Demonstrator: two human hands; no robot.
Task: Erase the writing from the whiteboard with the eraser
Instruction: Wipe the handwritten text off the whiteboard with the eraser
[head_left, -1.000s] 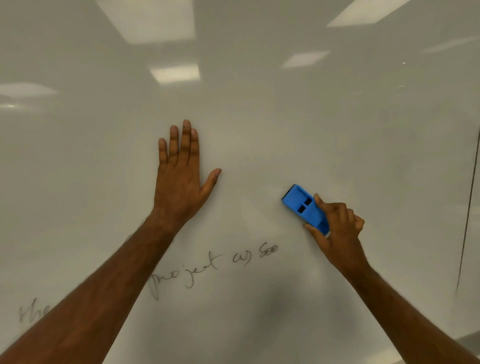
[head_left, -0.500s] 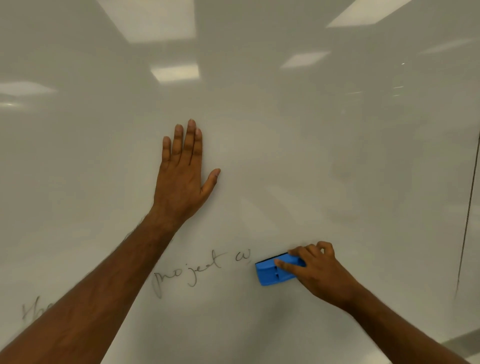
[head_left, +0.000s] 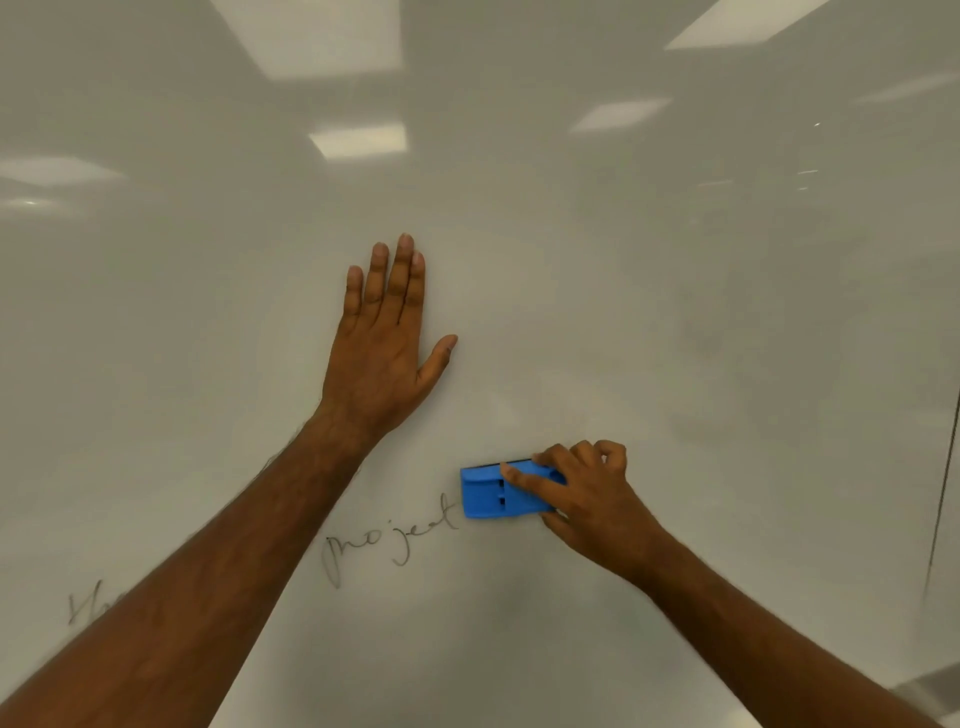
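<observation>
With the right hand (head_left: 587, 499) gripping the eraser (head_left: 493, 493) and the left hand (head_left: 382, 348) splayed flat on the whiteboard (head_left: 675, 312), sweep leftward, pad pressed flat, over "project" (head_left: 389, 535)

Looks like an office or classroom: a big glossy whiteboard (head_left: 675, 312) fills the view, with rectangular ceiling light panels (head_left: 358, 140) mirrored across its upper part.
</observation>
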